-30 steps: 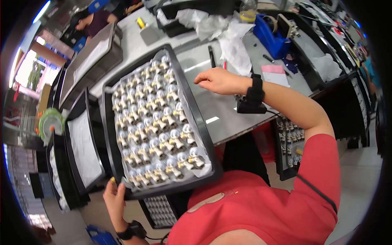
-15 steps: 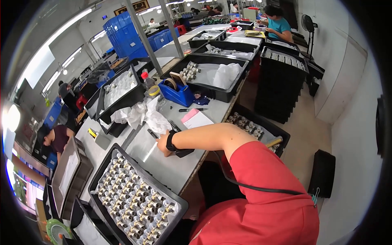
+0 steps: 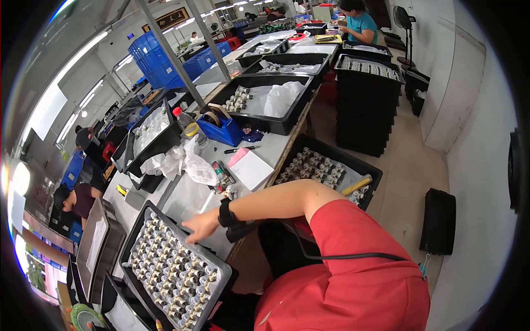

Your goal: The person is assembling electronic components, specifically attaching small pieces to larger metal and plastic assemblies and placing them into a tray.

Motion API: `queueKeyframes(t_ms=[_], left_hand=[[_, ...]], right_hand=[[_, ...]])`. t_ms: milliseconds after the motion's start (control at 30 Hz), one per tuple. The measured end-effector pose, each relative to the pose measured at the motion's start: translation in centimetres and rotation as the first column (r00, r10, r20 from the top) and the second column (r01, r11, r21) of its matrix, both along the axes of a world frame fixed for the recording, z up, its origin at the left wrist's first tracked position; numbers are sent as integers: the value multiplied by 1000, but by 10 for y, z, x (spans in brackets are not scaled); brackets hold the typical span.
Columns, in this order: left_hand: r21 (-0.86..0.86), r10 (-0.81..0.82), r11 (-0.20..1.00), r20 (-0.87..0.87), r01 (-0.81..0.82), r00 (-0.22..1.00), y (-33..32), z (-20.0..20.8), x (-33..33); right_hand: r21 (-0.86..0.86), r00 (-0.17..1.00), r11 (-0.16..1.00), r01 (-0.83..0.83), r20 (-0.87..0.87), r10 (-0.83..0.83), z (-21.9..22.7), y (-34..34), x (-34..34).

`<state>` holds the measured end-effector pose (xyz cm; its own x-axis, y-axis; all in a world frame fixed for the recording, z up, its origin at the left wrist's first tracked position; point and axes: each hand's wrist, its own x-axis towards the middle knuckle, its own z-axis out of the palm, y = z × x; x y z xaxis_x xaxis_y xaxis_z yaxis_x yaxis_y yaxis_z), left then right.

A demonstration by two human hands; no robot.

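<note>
Reaching toward tray, right hand fingers spread, left hand mostly cut off, grip unclear

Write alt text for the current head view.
A person's right hand is at the edge of a black tray packed with rows of small white-and-gold pieces. Beyond, on a grey worktable, are crumpled white sheets and a blue tape dispenser; a co-worker in a blue top is farther off.

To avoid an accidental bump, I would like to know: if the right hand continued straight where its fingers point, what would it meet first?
Most likely the right hand would meet the black rectangular plastic tray, at its long right rim; depth is unclear, so it might pass above.
</note>
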<state>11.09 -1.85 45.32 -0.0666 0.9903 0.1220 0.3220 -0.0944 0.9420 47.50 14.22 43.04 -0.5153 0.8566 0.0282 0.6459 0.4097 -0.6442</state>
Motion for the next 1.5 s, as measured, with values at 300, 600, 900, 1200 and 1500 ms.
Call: queueKeyframes(t_ms=[300, 600, 900, 1200, 1500], left_hand=[[114, 233, 971, -242, -211, 942, 29, -26, -61], [269, 388, 918, -757, -290, 527, 46, -30, -94], [454, 509, 860, -733, -234, 450, 22, -12, -72], [402, 499, 865, -761, -302, 415, 13, 4, -44], [67, 184, 936, -929, -345, 320, 10, 15, -45]], right_hand=[[-208, 915, 975, 78, -373, -152, -26, -21, -33], [-290, 850, 955, 59, -487, -200, -25, -19, -35], [-270, 849, 961, 56, -493, -188, -32, -14, -41], [-270, 876, 961, 63, -447, -183, -27, -14, -40], [-213, 868, 975, 55, -473, -153, -25, -19, -39]])
